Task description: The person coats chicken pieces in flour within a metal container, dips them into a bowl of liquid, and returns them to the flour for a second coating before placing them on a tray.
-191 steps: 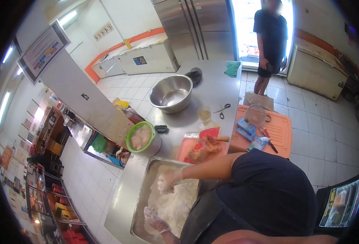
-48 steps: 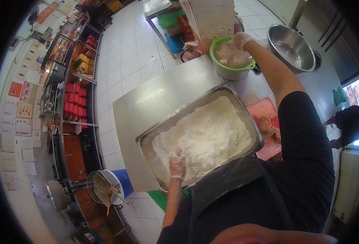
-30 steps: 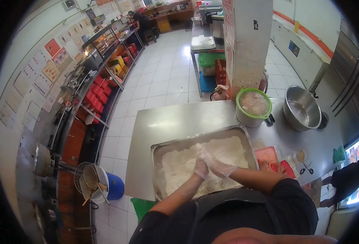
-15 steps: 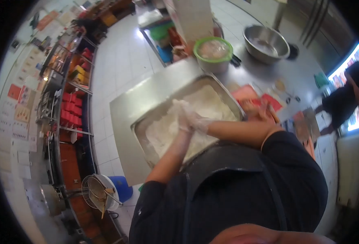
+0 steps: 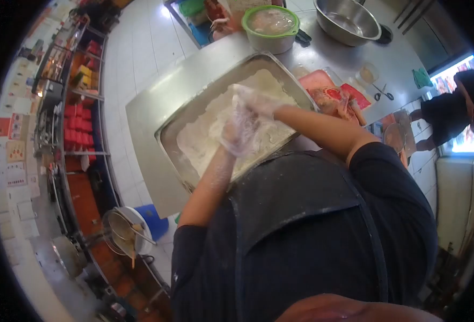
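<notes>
My left hand (image 5: 239, 127) and my right hand (image 5: 257, 102) meet over a deep metal tray (image 5: 168, 140), both in clear plastic gloves dusted white. The right hand comes across from the right and lies against the upper part of the left one. Motion smears the fingers of both, and whether anything is between the palms is hidden. Pale flour-like powder (image 5: 196, 140) covers the tray's bottom, heaped around and beneath the hands. The powder reaches up onto my left wrist.
Right of the tray lie a red-and-pink package with raw meat (image 5: 347, 110) and scissors (image 5: 383, 93). Behind stand a green-rimmed tub (image 5: 272, 43) and a steel bowl (image 5: 349, 24). Another person (image 5: 451, 112) is at far right; a blue bucket (image 5: 153, 221) stands lower left.
My view has tipped, so the tray and table sit higher and further left. The hands remain together over the powder; the left hand is now turned and more of its glove shows.
</notes>
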Motion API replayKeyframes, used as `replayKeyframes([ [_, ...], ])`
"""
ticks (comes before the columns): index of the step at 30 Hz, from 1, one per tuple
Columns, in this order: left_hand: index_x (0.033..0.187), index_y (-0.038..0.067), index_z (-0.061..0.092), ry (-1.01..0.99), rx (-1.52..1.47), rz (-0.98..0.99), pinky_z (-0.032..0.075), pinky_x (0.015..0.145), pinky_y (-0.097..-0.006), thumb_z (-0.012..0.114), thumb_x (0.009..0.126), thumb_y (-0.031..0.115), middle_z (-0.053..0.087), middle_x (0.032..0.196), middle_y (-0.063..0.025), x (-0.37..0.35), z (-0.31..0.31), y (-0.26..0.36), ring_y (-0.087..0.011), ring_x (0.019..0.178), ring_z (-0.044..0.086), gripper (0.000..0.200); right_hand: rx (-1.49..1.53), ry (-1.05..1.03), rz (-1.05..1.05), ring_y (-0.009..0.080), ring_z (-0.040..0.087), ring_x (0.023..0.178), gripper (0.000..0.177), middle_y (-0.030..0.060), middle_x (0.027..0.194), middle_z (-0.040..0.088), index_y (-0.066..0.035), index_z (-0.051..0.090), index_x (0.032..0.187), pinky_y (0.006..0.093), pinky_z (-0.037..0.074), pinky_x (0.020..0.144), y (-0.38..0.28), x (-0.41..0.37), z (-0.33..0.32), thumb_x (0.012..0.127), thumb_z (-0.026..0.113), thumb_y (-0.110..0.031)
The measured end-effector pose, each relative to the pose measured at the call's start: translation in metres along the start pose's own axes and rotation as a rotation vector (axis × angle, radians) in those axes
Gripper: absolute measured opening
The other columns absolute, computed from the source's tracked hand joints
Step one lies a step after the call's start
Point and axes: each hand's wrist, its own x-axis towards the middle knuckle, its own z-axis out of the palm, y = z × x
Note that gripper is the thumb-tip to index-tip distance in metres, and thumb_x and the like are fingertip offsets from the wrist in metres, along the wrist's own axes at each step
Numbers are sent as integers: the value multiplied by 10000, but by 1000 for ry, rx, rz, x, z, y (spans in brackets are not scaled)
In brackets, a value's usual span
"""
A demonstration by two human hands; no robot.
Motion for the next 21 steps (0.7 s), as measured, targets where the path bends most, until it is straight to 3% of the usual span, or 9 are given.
replayKeyframes([
  [2,1388,75,507,104,579,46,408,1051,-363,369,1014,557,546,1375,-81,-6,-17,21,-247,1231,539,625,-40,66,193,311,548,1200,378,192,1294,576,-87,596,1258,376,428,1002,11,2,-24,987,434,-294],
  [4,1496,29,343,468,716,-99,360,1076,-342,453,989,543,424,1490,-145,0,-55,40,-251,1268,482,730,-172,30,413,328,560,1177,352,193,1295,574,-132,609,1252,391,445,985,-12,-4,-56,975,445,-274],
  [6,1423,6,459,508,873,2,349,1105,-394,373,1005,510,487,1445,-205,20,-161,22,-338,1331,471,661,-267,-57,270,327,592,1139,418,190,1210,632,-83,617,1249,387,455,956,-13,-9,-71,952,488,-347],
  [9,1358,-13,514,558,1471,-160,387,1071,-416,379,1000,441,540,1360,-258,22,-244,-8,-379,1296,497,594,-452,-291,124,335,600,1111,392,183,1217,623,-100,624,1214,389,463,948,3,-4,-64,961,464,-354],
  [12,1295,-10,559,419,1502,-237,438,1018,-441,425,971,417,572,1291,-279,38,-246,-26,-412,1229,542,553,-463,-369,78,338,607,1081,371,184,1232,606,-93,618,1185,406,462,948,64,25,-20,961,456,-341],
  [16,1201,2,610,291,1858,-152,483,960,-449,441,962,354,605,1219,-278,53,-217,-15,-417,1127,602,458,-378,-548,42,330,588,1120,462,180,1250,609,-65,573,1268,436,429,987,50,49,29,953,484,-391],
  [18,1173,17,629,251,1882,-80,491,950,-450,431,970,306,622,1193,-260,57,-223,-16,-415,1086,621,405,-578,-481,-138,358,593,1122,508,209,1245,603,-68,553,1302,435,447,973,60,51,59,925,533,-408],
  [19,1159,22,635,130,1964,-69,493,947,-453,413,980,287,629,1184,-252,56,-224,-14,-412,1077,624,389,-674,-444,-228,372,596,1122,535,224,1243,600,-69,543,1319,435,456,966,68,52,71,912,557,-416],
  [21,1131,33,649,-121,2112,-48,495,942,-458,379,999,249,643,1166,-235,51,-218,-5,-404,1061,628,370,-664,-510,-166,370,589,1143,595,212,1264,597,-81,530,1345,424,452,986,67,61,73,890,569,-463],
])
